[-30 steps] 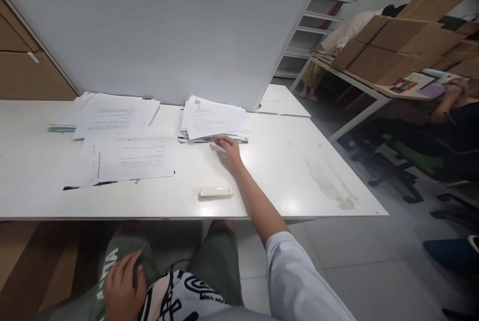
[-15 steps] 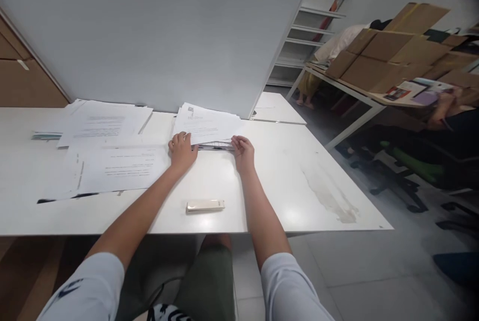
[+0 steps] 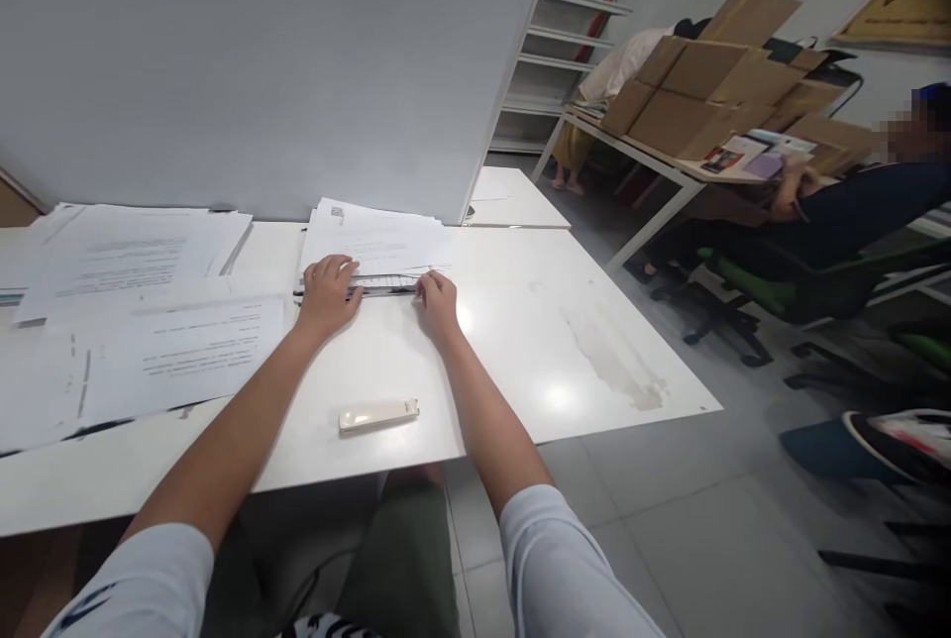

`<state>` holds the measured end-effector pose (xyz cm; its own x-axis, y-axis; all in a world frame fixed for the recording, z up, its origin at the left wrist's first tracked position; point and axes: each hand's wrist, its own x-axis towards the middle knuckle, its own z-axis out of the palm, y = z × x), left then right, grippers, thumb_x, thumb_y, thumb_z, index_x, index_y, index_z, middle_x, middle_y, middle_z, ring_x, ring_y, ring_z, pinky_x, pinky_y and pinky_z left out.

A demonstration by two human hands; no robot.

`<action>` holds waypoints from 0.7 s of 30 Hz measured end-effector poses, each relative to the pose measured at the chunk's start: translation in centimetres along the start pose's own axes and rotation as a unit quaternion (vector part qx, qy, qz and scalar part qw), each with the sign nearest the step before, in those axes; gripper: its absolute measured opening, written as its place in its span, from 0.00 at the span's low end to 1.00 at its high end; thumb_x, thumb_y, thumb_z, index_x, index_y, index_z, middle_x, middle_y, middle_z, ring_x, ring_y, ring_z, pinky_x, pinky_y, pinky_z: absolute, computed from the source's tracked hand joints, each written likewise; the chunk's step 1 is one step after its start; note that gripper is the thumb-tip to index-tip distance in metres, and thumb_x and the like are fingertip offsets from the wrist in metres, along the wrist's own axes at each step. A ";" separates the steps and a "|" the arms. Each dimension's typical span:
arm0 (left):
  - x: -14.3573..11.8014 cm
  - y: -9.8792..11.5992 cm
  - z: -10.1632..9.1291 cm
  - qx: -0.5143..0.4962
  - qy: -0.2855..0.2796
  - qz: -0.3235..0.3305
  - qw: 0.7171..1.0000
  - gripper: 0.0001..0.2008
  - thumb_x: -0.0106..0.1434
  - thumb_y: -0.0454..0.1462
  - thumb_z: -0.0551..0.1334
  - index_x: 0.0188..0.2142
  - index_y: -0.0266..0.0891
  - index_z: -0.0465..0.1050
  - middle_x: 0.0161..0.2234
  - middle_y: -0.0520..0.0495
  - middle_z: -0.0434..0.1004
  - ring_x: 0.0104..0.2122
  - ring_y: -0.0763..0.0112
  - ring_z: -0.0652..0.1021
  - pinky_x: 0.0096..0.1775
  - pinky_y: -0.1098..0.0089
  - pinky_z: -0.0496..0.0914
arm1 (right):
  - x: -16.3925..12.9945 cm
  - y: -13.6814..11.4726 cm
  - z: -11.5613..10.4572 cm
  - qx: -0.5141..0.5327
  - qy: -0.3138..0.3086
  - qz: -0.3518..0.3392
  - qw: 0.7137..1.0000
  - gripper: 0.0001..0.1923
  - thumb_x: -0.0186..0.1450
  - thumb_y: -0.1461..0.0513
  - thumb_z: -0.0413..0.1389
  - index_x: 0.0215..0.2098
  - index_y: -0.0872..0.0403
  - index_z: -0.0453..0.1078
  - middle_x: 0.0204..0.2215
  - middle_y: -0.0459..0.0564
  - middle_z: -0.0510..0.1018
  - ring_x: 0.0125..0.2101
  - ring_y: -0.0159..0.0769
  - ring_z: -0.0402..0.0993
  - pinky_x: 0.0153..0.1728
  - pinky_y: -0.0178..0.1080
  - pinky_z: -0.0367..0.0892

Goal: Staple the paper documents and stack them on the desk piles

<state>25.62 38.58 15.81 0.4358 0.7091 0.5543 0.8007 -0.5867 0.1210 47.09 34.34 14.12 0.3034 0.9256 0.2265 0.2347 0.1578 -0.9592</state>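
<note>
From the head camera, both hands rest on a paper stack (image 3: 375, 247) lying at the far side of the white table (image 3: 505, 321), against the grey partition (image 3: 297, 63). The left hand (image 3: 327, 289) lies over the stack's near left corner, fingers curled down on the top sheets. The right hand (image 3: 438, 301) is at the near right edge, fingers bent against the side of the pile. Neither hand lifts it. A cream stapler (image 3: 378, 413) sits nearer the table's front edge, between the forearms. Loose sheets (image 3: 149, 351) spread to the left. Off right, another person (image 3: 854, 202) sits by a desk with cardboard boxes (image 3: 713, 83).
</note>
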 end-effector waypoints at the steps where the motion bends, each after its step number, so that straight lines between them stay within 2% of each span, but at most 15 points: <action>1: -0.1 0.1 -0.1 0.005 -0.009 0.006 1.000 0.18 0.68 0.41 0.51 0.50 0.36 0.72 0.52 0.34 0.73 0.55 0.49 0.70 0.55 0.51 0.60 | -0.1 -0.1 0.1 -0.016 -0.002 -0.004 1.000 0.15 0.64 0.54 0.46 0.23 0.51 0.62 0.21 0.42 0.67 0.27 0.32 0.63 0.32 0.35 0.60; 4: -0.2 0.3 -0.3 0.008 -0.084 0.030 0.996 0.15 0.69 0.40 0.50 0.39 0.37 0.74 0.40 0.38 0.75 0.42 0.55 0.75 0.42 0.59 0.67 | -0.3 -0.3 0.3 -0.064 0.006 -0.008 0.998 0.13 0.64 0.54 0.47 0.25 0.51 0.61 0.23 0.42 0.67 0.28 0.33 0.63 0.33 0.35 0.59; 7: -0.2 0.4 -0.2 0.005 -0.111 -0.002 0.994 0.14 0.70 0.40 0.50 0.39 0.38 0.73 0.39 0.40 0.75 0.39 0.58 0.75 0.35 0.62 0.67 | -0.3 -0.3 0.5 -0.105 -0.004 -0.017 0.994 0.08 0.63 0.56 0.48 0.30 0.51 0.63 0.28 0.43 0.71 0.32 0.35 0.65 0.36 0.36 0.60; 14: -0.2 0.7 0.1 -0.003 -0.073 -0.044 0.996 0.17 0.70 0.36 0.47 0.45 0.36 0.74 0.42 0.38 0.76 0.46 0.54 0.74 0.41 0.59 0.68 | 0.1 0.5 0.8 -0.098 -0.011 -0.044 0.994 0.06 0.62 0.59 0.50 0.37 0.51 0.64 0.38 0.49 0.72 0.40 0.38 0.67 0.45 0.40 0.63; 18: 0.0 0.4 0.4 -0.010 -0.050 -0.028 0.998 0.18 0.69 0.34 0.47 0.46 0.35 0.74 0.46 0.36 0.76 0.48 0.53 0.73 0.47 0.58 0.68 | 0.4 1.1 0.8 -0.106 -0.021 -0.063 0.992 0.08 0.61 0.60 0.51 0.40 0.51 0.63 0.40 0.50 0.71 0.42 0.40 0.66 0.48 0.42 0.63; 21: -0.3 0.6 0.4 -0.004 -0.050 -0.040 0.998 0.18 0.69 0.34 0.47 0.46 0.34 0.75 0.45 0.35 0.76 0.49 0.52 0.74 0.49 0.57 0.67 | 0.0 1.0 0.7 -0.152 -0.019 -0.086 0.984 0.08 0.59 0.63 0.51 0.39 0.51 0.63 0.40 0.51 0.71 0.42 0.41 0.66 0.48 0.43 0.62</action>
<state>26.12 38.23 15.38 0.4107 0.7889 0.4571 0.8308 -0.5304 0.1688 46.68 34.78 13.09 0.2013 0.9072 0.3694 0.5462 0.2091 -0.8111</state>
